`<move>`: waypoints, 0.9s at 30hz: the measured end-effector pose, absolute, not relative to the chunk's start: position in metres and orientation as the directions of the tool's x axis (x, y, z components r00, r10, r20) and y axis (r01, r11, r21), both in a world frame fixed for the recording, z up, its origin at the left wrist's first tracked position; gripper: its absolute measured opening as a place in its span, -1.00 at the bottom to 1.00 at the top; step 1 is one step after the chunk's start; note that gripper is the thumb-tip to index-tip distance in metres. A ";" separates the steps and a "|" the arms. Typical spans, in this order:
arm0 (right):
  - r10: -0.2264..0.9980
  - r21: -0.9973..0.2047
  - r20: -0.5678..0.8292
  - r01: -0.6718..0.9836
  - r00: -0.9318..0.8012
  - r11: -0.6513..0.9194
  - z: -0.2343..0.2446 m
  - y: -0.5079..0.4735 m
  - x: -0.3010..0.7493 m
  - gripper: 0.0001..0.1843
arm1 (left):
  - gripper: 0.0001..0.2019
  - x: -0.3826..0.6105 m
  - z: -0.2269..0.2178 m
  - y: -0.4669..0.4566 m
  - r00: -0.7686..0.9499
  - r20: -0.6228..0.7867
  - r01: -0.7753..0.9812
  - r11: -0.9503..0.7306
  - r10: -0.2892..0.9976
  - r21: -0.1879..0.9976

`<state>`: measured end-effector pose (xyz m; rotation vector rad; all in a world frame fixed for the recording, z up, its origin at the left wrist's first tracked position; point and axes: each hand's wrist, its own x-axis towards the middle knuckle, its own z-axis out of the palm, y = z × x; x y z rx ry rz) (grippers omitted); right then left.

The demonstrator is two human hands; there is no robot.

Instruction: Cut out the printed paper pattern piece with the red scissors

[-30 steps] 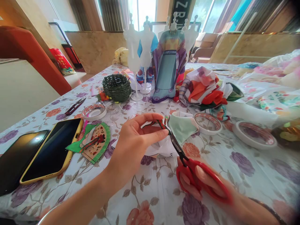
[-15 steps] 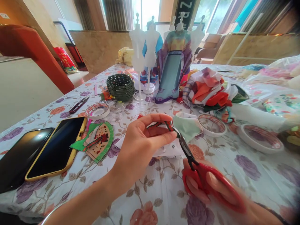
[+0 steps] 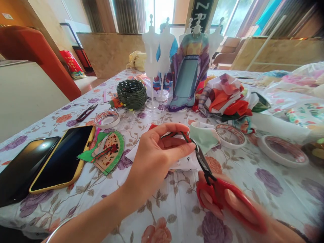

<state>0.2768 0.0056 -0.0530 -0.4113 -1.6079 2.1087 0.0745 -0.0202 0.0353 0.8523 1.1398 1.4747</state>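
My left hand (image 3: 157,152) pinches a narrow dark strip of fabric (image 3: 186,135) with red and green on it, between thumb and fingertips. Red-handled scissors (image 3: 215,189) are gripped in my right hand (image 3: 210,202), with fingers through the loops. Their dark blades reach up to the strip right beside my left thumb tip and look nearly closed. Beneath my left hand lie white fabric pieces (image 3: 188,163), partly covered by it. A pale green fabric piece (image 3: 204,135) rests just behind the blades. Cut pieces in green and tan (image 3: 108,153) lie left of my left hand.
Two phones (image 3: 60,162) lie at the left, near thread snips (image 3: 87,112) and a tape roll (image 3: 107,119). Behind stand a dark woven basket (image 3: 131,94), white mannequins (image 3: 152,50) and a dressed one (image 3: 186,77). Heaped fabric (image 3: 227,98) and more tape rolls (image 3: 283,150) are at the right.
The view has shifted slightly, so things sit a little further right. Both hands keep their holds, and the scissor blades look a bit more closed at the strip.
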 end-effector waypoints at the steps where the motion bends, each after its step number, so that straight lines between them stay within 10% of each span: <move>1: 0.526 -0.961 0.034 -0.173 -0.850 -0.217 -0.054 0.006 0.277 -0.59 | -0.80 0.075 0.035 -0.020 -0.206 -0.058 -0.304 -0.007 0.977 0.953; 27: 0.588 -0.929 -0.014 -0.206 -0.809 -0.306 -0.049 0.002 0.272 -0.54 | -0.78 0.077 0.036 -0.019 -0.206 -0.019 -0.333 -0.052 0.978 0.942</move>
